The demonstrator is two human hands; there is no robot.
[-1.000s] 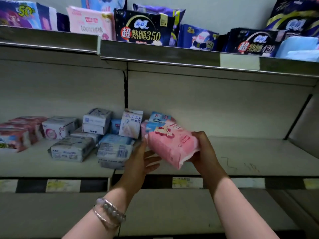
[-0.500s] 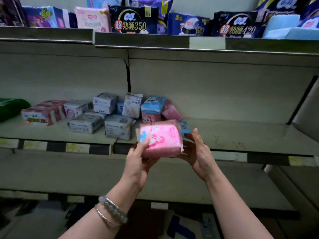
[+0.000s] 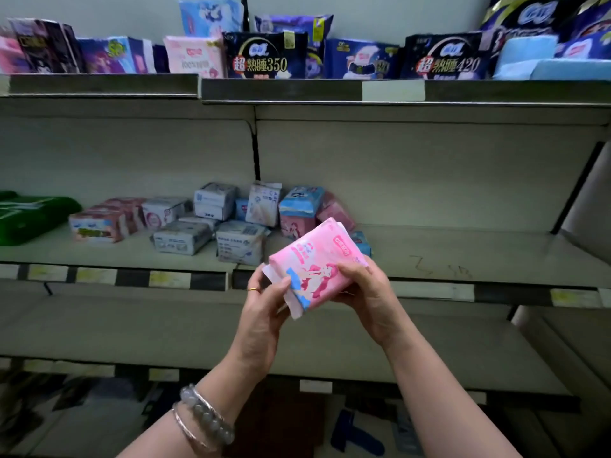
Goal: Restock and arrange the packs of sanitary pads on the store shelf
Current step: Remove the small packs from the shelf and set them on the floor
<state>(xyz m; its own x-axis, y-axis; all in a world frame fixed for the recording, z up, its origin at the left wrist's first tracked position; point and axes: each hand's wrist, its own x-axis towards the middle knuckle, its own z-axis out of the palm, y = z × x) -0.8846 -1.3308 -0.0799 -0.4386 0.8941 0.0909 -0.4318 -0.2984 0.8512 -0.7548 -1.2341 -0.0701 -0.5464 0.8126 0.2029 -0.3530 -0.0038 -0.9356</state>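
Note:
A pink pad pack with a cartoon figure hangs tilted in front of the middle shelf. My left hand grips its lower left end, thumb on the printed face. My right hand grips its right side, fingers curled over the front. Behind it on the middle shelf lie several small packs: white ones, a blue-and-pink one and reddish ones.
The top shelf carries a row of dark blue, purple and pink packs. A green pack lies at the middle shelf's far left. A bare lower shelf runs below, with the floor beneath it.
Both hands have drawn the pink pack back from the shelf and turned it, so its printed face now tilts up toward me. The view has pulled back and dropped.

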